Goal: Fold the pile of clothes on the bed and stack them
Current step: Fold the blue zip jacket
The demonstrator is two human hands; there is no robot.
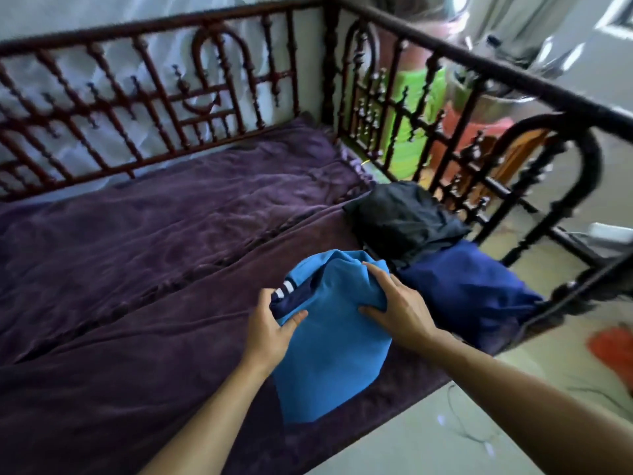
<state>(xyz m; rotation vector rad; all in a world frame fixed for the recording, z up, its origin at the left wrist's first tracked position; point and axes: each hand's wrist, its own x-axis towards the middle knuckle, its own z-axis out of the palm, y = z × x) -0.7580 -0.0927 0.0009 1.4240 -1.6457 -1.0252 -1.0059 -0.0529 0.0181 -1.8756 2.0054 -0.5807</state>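
Note:
A light blue garment (334,347) with a navy and white striped collar lies partly folded near the front edge of the purple bedcover (144,255). My left hand (270,325) grips its left side at the collar, thumb on top. My right hand (397,303) grips its upper right part, fingers curled into the cloth. To the right lies a dark blue garment (469,293), and behind that a crumpled black garment (404,217), both against the bed's side rail.
A dark carved wooden railing (212,97) runs along the back and right side (479,138) of the bed. Beyond the right rail are green (411,121) and red (459,132) items. Pale floor (445,433) with an orange cloth (613,347) lies at the lower right.

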